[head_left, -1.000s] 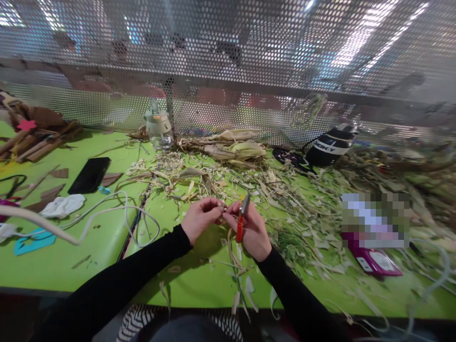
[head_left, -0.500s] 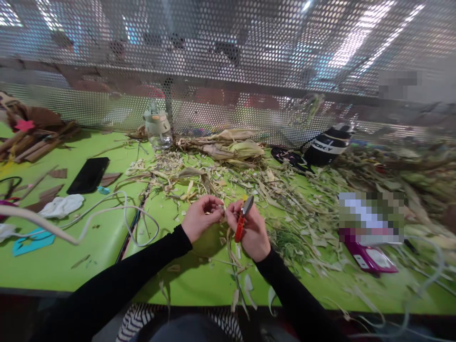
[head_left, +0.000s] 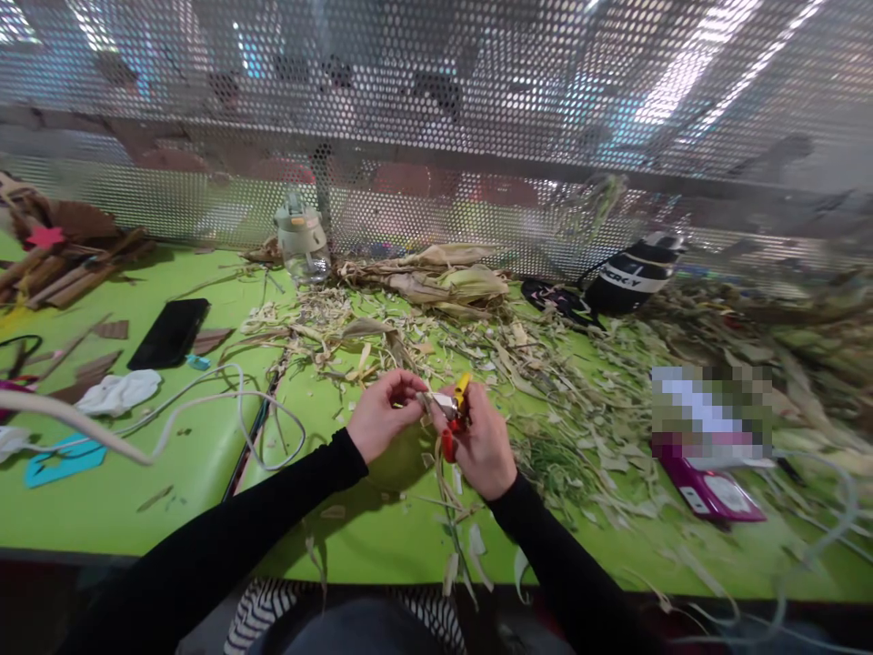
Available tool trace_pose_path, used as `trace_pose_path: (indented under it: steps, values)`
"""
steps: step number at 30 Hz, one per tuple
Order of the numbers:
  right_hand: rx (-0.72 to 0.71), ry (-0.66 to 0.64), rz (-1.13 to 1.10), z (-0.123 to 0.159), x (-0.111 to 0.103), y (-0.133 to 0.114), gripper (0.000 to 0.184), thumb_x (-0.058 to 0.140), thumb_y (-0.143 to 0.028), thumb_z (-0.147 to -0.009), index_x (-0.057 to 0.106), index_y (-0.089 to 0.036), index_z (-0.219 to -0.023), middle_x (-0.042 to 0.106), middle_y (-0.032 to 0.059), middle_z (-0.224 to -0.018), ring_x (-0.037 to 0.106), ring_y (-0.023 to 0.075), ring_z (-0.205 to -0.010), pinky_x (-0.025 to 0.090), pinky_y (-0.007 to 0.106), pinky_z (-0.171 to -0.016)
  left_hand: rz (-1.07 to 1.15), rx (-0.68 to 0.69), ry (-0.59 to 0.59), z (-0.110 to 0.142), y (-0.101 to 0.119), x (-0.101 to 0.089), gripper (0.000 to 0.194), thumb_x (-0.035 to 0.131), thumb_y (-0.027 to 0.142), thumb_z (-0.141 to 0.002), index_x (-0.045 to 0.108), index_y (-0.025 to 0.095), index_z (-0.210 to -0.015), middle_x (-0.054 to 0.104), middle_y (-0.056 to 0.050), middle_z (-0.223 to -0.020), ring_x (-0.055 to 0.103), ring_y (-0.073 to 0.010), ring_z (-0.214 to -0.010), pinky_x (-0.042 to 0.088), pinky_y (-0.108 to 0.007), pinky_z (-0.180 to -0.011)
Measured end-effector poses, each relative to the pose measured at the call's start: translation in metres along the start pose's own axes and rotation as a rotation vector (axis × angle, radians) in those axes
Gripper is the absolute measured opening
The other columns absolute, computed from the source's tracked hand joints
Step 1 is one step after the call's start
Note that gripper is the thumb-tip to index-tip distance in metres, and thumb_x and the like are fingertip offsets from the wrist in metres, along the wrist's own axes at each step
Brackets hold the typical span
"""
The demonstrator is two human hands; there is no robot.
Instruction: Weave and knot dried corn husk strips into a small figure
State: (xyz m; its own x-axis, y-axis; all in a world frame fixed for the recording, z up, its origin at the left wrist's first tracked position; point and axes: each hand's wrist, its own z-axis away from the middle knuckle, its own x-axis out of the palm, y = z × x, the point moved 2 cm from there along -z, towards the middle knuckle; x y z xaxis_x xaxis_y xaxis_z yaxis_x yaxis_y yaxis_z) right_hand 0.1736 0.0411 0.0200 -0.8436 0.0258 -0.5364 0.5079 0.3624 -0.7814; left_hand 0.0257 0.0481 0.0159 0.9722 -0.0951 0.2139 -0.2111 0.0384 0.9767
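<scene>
Over the green table, my left hand [head_left: 387,414] pinches the end of a dry corn husk strip [head_left: 442,468], whose loose length hangs down toward the table's front edge. My right hand [head_left: 486,444] is closed on small scissors [head_left: 462,393] with red and yellow handles. Their metal blades point left, at the husk close to my left fingertips. Exactly where the blades meet the strip is too small to tell. Husk scraps lie under and around both hands.
A clear bottle [head_left: 304,244], corn husks [head_left: 450,287] and a black bottle [head_left: 634,277] stand or lie along the perforated metal screen [head_left: 423,155]. Left are a phone [head_left: 169,334] and a white cable [head_left: 240,400]. A purple device [head_left: 716,491] lies right.
In my right hand the scissors have turned from pointing up and away to pointing left at the husk, the yellow handle now showing. My left hand has barely moved.
</scene>
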Motion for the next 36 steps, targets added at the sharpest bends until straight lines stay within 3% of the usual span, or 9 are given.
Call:
trace_pose_path:
  steps: [5,11,14,17,22,27,36]
  values:
    - [0.150,-0.025,-0.281,0.000,0.011,0.009,0.017,0.055,-0.037,-0.077,0.046,-0.022,-0.079,0.056,-0.0005,-0.068,0.047,0.0119,-0.050,0.040,0.025,-0.045,-0.023,0.008,-0.010,0.000,-0.005,0.001,0.015,0.062,0.014,-0.063,0.055,0.015,-0.076,0.056,0.002,-0.068,0.049,-0.0077,-0.060,0.039,-0.021,-0.059]
    - [0.077,-0.022,-0.287,-0.003,0.010,0.003,0.026,0.063,-0.041,-0.075,0.044,-0.022,-0.075,0.054,0.0000,-0.074,0.051,0.0135,-0.062,0.045,0.027,-0.057,0.001,-0.010,0.004,-0.005,-0.009,-0.001,0.017,0.065,0.014,-0.062,0.056,0.015,-0.076,0.057,0.002,-0.067,0.052,-0.0071,-0.060,0.040,-0.020,-0.060]
    - [0.106,-0.016,-0.142,-0.007,0.002,0.002,0.029,0.062,-0.043,-0.076,0.042,-0.022,-0.080,0.053,-0.0016,-0.071,0.049,0.0129,-0.058,0.042,0.027,-0.055,0.110,-0.061,0.073,-0.010,-0.004,-0.009,0.019,0.065,0.015,-0.064,0.055,0.014,-0.080,0.059,0.002,-0.066,0.053,-0.0069,-0.058,0.043,-0.021,-0.060]
    - [0.130,-0.057,0.197,-0.012,-0.009,0.002,0.036,0.066,-0.046,-0.071,0.040,-0.022,-0.079,0.052,-0.0015,-0.068,0.047,0.0138,-0.054,0.038,0.027,-0.050,0.241,-0.058,0.163,-0.014,0.006,-0.017,0.024,0.065,0.015,-0.063,0.053,0.015,-0.084,0.062,0.002,-0.067,0.055,-0.0069,-0.057,0.045,-0.023,-0.062]
    - [0.078,-0.162,0.544,-0.015,-0.015,0.004,0.037,0.062,-0.050,-0.072,0.044,-0.020,-0.083,0.057,0.0053,-0.077,0.054,0.0197,-0.064,0.039,0.030,-0.054,0.306,-0.030,0.215,-0.017,0.009,-0.021,0.027,0.067,0.016,-0.061,0.053,0.015,-0.085,0.061,0.003,-0.067,0.055,-0.0074,-0.058,0.048,-0.025,-0.065]
    - [0.043,-0.170,0.656,-0.015,-0.012,0.005,0.036,0.060,-0.048,-0.074,0.048,-0.018,-0.090,0.061,0.0088,-0.084,0.058,0.0227,-0.072,0.041,0.031,-0.059,0.283,-0.020,0.219,-0.016,0.006,-0.020,0.026,0.063,0.012,-0.061,0.054,0.015,-0.086,0.056,0.006,-0.066,0.055,-0.0064,-0.058,0.048,-0.024,-0.066]
    - [0.100,-0.182,0.676,-0.013,-0.014,0.005,0.032,0.058,-0.052,-0.075,0.046,-0.021,-0.076,0.061,0.0032,-0.070,0.054,0.0171,-0.056,0.034,0.027,-0.050,0.143,-0.002,0.201,-0.013,0.009,-0.019,0.026,0.061,0.012,-0.064,0.055,0.016,-0.089,0.055,0.005,-0.067,0.054,-0.0070,-0.060,0.045,-0.022,-0.064]
